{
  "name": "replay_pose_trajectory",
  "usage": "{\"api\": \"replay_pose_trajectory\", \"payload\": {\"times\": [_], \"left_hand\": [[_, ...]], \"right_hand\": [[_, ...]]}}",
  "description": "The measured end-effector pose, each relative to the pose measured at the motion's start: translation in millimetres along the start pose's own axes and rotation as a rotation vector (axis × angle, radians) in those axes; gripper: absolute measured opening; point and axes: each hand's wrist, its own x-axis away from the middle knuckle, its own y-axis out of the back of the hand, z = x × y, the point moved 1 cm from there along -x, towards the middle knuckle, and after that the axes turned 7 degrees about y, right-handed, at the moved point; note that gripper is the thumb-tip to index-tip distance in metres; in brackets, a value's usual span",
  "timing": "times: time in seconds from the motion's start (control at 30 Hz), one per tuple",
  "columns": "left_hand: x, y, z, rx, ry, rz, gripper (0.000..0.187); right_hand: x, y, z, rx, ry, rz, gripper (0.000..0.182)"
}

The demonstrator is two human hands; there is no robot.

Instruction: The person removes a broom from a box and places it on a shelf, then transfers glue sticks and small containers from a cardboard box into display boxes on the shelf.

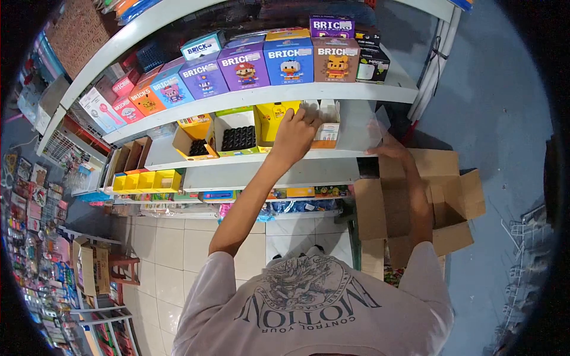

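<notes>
My left hand [298,132] is over the middle shelf, its fingers curled at the left side of an open white-and-orange carton [328,132]. What those fingers pinch, if anything, is hidden. Just left of it stands a yellow display box [271,118], partly covered by the hand. My right hand [390,145] is at the shelf's right end, with what looks like a clear plastic piece [380,120] at its fingers; it is faint and blurred. Beside the yellow box are a green-and-white display box [228,148] of black items and a smaller orange one [193,151].
Several BRICKS boxes [289,62] line the upper shelf. An open cardboard box [399,207] stands below my right arm. Yellow bins [147,181] sit at the lower left. A white shelf post [428,74] rises at the right.
</notes>
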Motion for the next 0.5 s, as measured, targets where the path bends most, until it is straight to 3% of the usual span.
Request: {"api": "replay_pose_trajectory", "payload": {"times": [0.13, 0.23, 0.5], "left_hand": [[-1.6, -10.6, 8.7, -0.012, -0.08, -0.031, 0.037], [-3.8, -4.2, 9.2, 0.003, -0.06, 0.042, 0.033], [-2.4, -6.3, 6.9, -0.013, -0.064, 0.0, 0.029]], "right_hand": [[0.7, -0.4, 6.8, 0.107, 0.005, -0.019, 0.114], [1.0, -0.2, 4.4, 0.025, -0.044, -0.013, 0.115], [-0.5, -0.8, 5.4, 0.063, 0.052, 0.0, 0.115]]}}
